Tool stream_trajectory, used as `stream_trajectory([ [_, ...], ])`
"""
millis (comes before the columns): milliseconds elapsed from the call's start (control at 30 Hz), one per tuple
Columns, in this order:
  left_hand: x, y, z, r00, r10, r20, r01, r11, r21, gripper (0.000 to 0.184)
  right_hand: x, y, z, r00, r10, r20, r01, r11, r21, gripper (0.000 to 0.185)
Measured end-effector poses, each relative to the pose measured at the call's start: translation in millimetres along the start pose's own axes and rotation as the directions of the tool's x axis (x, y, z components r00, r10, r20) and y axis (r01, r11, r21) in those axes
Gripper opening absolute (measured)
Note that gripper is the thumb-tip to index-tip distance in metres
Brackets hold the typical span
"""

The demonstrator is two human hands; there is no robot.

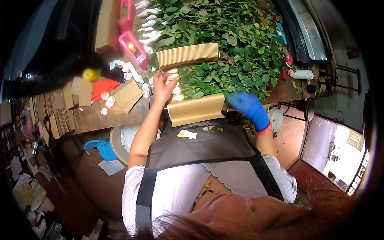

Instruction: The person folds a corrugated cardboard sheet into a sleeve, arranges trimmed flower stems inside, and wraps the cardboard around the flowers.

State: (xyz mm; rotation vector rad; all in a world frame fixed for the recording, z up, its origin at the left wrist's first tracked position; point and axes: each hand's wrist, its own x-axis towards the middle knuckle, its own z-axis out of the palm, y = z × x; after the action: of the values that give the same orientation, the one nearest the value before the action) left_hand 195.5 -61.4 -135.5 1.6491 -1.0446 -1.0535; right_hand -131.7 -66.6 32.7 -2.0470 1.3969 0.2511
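Note:
A flat bouquet of pale pink roses lies before me, blooms to the left and leafy green stems to the right. Around its far side stands a strip of corrugated cardboard; a smoother brown cardboard wrap curls up on the near side. My left hand, bare, is at the blooms between the two cardboard edges, its thumb and fingers closed on a rose head. My right hand, in a blue glove, is beside the stems just right of the near wrap. Motion blurs its fingers.
A deep pile of leafy rose stems covers the bench, with white-netted blooms along its left side. Left of me are a pink tape dispenser, yellow tape roll, loose petals and stacked cardboard. A bucket stands below.

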Motion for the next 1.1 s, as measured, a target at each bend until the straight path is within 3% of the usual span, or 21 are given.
stream_trajectory([
  [33, 1.0, -1.9, -0.2, 1.0, 0.014, -0.001, -0.014, 1.0, 0.016, 0.04, -13.2, 15.5, 17.2, 0.99, -0.024, 0.136, 0.044, 0.988, -0.15, 0.041],
  [67, 0.8, -4.1, -0.1, 1.0, 0.026, -0.004, -0.026, 0.999, 0.032, 0.039, -18.8, 11.5, 21.8, 0.926, -0.013, 0.378, 0.022, 1.0, -0.018, 0.039],
  [133, 1.5, -5.8, 0.8, 0.999, 0.04, -0.009, -0.039, 0.999, 0.027, 0.038, -40.6, 17.2, 31.6, 0.946, -0.213, 0.246, 0.062, 0.861, 0.505, 0.041],
  [233, -3.3, 1.9, -1.4, 0.997, 0.067, -0.025, -0.066, 0.996, 0.057, 0.038, -35.8, -30.8, -6.9, 0.997, 0.074, -0.018, -0.001, 0.257, 0.966, 0.044],
  [333, -0.8, -3.2, -1.2, 0.998, 0.068, -0.006, -0.068, 0.997, 0.033, 0.038, -22.0, -18.3, -14.2, 0.962, -0.239, -0.129, 0.229, 0.455, 0.861, 0.047],
  [367, -0.5, -3.3, -2.0, 0.995, 0.104, -0.01, -0.103, 0.992, 0.072, 0.039, -17.9, -14.3, -11.0, 0.951, -0.304, 0.06, 0.106, 0.499, 0.86, 0.046],
  [433, 0.8, -4.5, -1.4, 0.995, 0.1, -0.004, -0.099, 0.992, 0.072, 0.039, -11.6, -12.7, -2.1, 0.987, -0.08, 0.141, 0.021, 0.925, 0.379, 0.043],
  [467, 0.1, -5.5, -1.9, 0.996, 0.094, -0.003, -0.093, 0.993, 0.072, 0.039, -9.0, -11.9, 3.6, 0.991, 0.04, 0.124, -0.049, 0.997, 0.066, 0.042],
  [500, -2.5, 3.2, -3.1, 0.995, 0.101, -0.001, -0.1, 0.993, 0.06, 0.038, -9.2, -4.7, 14.8, 0.995, 0.032, 0.098, -0.031, 0.999, -0.015, 0.035],
  [567, -2.1, 0.9, -1.0, 0.994, 0.108, -0.02, -0.107, 0.993, 0.051, 0.038, -10.7, 11.5, 32.1, 0.968, -0.095, 0.231, 0.02, 0.951, 0.309, 0.035],
  [633, -1.9, 0.0, -1.0, 0.995, 0.098, -0.02, -0.097, 0.994, 0.045, 0.039, -11.0, 37.8, 43.9, 0.939, -0.262, 0.222, 0.108, 0.839, 0.533, 0.042],
  [667, -1.6, 0.6, -1.0, 0.995, 0.094, -0.017, -0.094, 0.995, 0.023, 0.039, -13.3, 37.4, 34.2, 0.959, -0.219, 0.18, 0.009, 0.658, 0.753, 0.044],
  [733, -2.8, 0.9, -0.6, 0.996, 0.086, -0.006, -0.086, 0.996, -0.02, 0.039, -22.5, 30.1, 10.4, 0.985, -0.093, 0.146, -0.134, 0.125, 0.983, 0.05],
  [767, -3.4, -0.2, -0.2, 0.996, 0.089, -0.013, -0.089, 0.996, -0.018, 0.038, -21.7, 29.7, 3.1, 0.952, -0.305, 0.009, -0.039, -0.094, 0.995, 0.056],
  [833, -1.2, -1.2, 1.2, 0.995, 0.101, -0.026, -0.102, 0.995, -0.014, 0.037, -17.7, 17.0, 3.7, 0.951, -0.295, -0.09, 0.021, -0.23, 0.973, 0.055],
  [867, 1.1, -14.3, 4.2, 0.987, 0.16, -0.028, -0.157, 0.982, 0.102, 0.036, -12.0, -3.6, 0.3, 0.948, -0.287, -0.139, 0.051, -0.294, 0.955, 0.055],
  [900, 6.9, -27.7, 10.2, 0.999, 0.027, -0.035, -0.036, 0.957, -0.288, 0.035, 0.1, -20.9, 1.6, 0.909, -0.322, -0.267, 0.217, -0.183, 0.959, 0.045],
  [967, 9.9, -37.6, 8.5, 1.0, -0.027, 0.006, 0.026, 0.893, -0.45, 0.036, 31.1, -47.3, -7.6, 0.871, -0.367, -0.327, 0.461, 0.377, 0.803, 0.022],
  [1000, 9.7, -35.1, 3.1, 0.998, 0.043, 0.04, -0.031, 0.964, -0.265, 0.037, 42.2, -60.1, -14.9, 0.836, -0.439, -0.329, 0.548, 0.636, 0.544, 0.015],
  [1067, 4.3, -21.7, -8.4, 0.989, 0.127, 0.077, -0.131, 0.99, 0.045, 0.041, 79.1, -67.6, 3.0, 0.716, -0.59, -0.374, 0.673, 0.725, 0.146, 0.012],
  [1100, 10.4, -33.2, -14.9, 0.973, 0.172, 0.151, -0.178, 0.984, 0.029, 0.038, 94.3, -71.7, 10.3, 0.692, -0.587, -0.42, 0.661, 0.749, 0.042, 0.015],
])
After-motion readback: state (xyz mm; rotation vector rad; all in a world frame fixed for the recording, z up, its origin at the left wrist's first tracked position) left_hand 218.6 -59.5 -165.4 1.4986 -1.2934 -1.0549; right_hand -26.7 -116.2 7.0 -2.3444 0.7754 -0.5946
